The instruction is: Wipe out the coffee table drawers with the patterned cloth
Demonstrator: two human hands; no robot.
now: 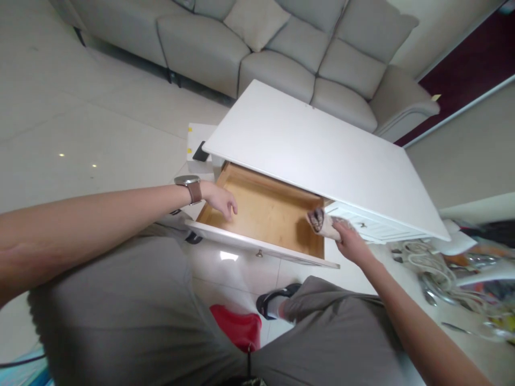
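A white low table (306, 145) stands in front of me with its wooden drawer (265, 209) pulled out; the drawer's inside looks bare. My left hand (220, 199), a watch on its wrist, reaches into the drawer's left end with fingers loosely curled and nothing in them. My right hand (349, 239) is at the drawer's right end, closed around a crumpled patterned cloth (322, 222) held over the drawer's right corner.
A grey sofa (281, 48) with a cushion stands behind the table. A white box with a dark phone (200, 151) sits left of the table. Cables and clutter (446, 268) lie on the floor at right. A red object (235, 326) lies between my legs.
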